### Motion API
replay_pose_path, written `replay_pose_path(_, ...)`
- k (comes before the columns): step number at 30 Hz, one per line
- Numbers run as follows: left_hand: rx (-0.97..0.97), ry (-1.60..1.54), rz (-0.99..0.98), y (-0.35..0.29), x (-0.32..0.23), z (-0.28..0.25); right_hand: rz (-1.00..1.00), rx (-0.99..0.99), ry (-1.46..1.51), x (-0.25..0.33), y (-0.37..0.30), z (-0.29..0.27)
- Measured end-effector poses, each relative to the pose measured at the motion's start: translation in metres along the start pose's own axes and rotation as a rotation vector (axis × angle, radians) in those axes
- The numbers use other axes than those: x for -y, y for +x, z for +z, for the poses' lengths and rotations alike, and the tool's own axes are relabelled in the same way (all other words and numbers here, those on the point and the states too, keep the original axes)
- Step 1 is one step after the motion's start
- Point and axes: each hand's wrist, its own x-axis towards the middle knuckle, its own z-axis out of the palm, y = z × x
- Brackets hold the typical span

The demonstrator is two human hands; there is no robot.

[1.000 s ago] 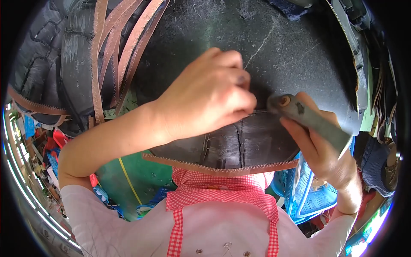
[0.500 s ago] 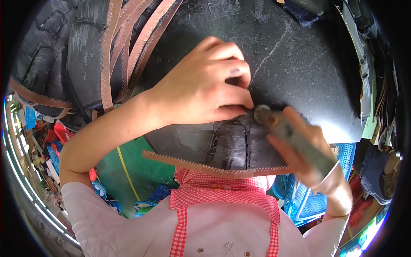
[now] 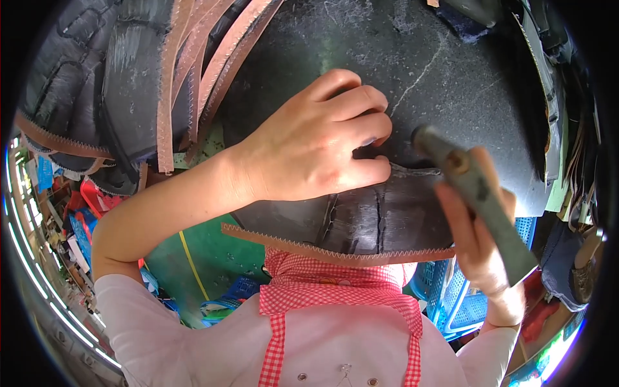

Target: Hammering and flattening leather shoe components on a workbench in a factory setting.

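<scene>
A dark leather-like panel (image 3: 351, 222) with a brown zigzag-stitched strip along its near edge lies over the near part of a black work surface. My left hand (image 3: 325, 138) is on its far edge, fingers curled and thumb against the edge; what lies under the fingertips is hidden. In my right hand (image 3: 480, 226) is a hammer (image 3: 477, 184), with a round face at one end and a flat wedge at the other. The hammer's head is raised above the surface, right of my left fingers; its handle is mostly hidden.
Similar dark panels (image 3: 129, 84) and brown stitched strips (image 3: 169, 90) are piled at the left. Blue plastic baskets (image 3: 461, 303) stand below at the right. More sheet pieces (image 3: 548, 116) hang or lean along the right edge of the black surface (image 3: 477, 97).
The hammer has lifted away from the panel's edge, up and to the right, its wedge end now showing. My left hand and the panel have shifted slightly right in view.
</scene>
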Motion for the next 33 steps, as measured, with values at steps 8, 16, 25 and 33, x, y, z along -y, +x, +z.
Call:
replay_pose_path(8,-0.059,-0.043,-0.110,-0.006,-0.011,0.007,-0.126,0.201,-0.186,0.002,0.015,-0.001)
replay_pose_path(16,-0.085,-0.158,-0.358,-0.020,-0.010,-0.001,-0.085,0.189,-0.054,0.012,0.019,-0.004)
replay_pose_path(25,-0.033,-0.116,-0.336,-0.016,-0.014,-0.012,-0.209,0.289,-0.148,0.012,0.021,0.003)
replay_pose_path(33,-0.077,-0.153,-0.267,-0.024,-0.016,-0.002,-0.022,0.118,-0.019,0.023,0.012,0.004)
